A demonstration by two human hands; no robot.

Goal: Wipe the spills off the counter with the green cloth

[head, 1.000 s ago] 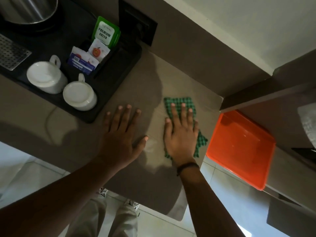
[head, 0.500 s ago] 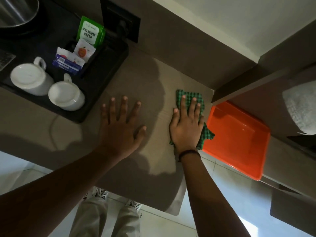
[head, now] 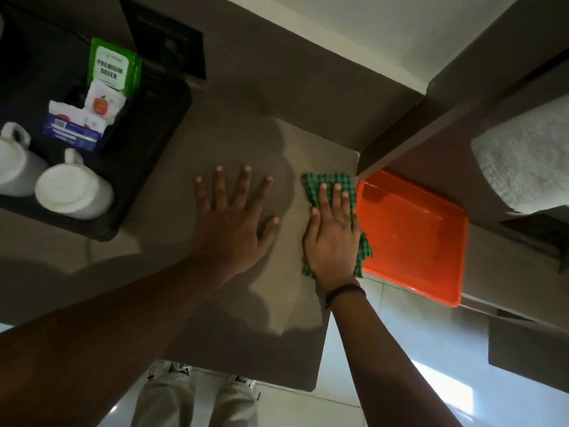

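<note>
The green checked cloth (head: pixel 327 180) lies flat at the right end of the brown counter (head: pixel 240 143). Its right side hangs slightly over the counter's edge, above the orange tray. My right hand (head: pixel 332 238) presses flat on the cloth, fingers together, and covers most of it. My left hand (head: pixel 234 223) rests flat on the bare counter just left of the cloth, with its fingers spread and nothing in it. I cannot make out any spill on the counter in this dim light.
A black tray (head: pixel 147 167) at the left holds two upturned white cups (head: pixel 74 192) and tea sachets (head: pixel 114 66). An orange tray (head: pixel 412 235) sits lower, just right of the counter's end. A white towel (head: pixel 523 167) lies on a shelf at the right. A black wall socket (head: pixel 172 41) is behind.
My right hand has slid the cloth to the right, up to the counter's right edge next to the orange tray. The left hand has stayed flat on the counter.
</note>
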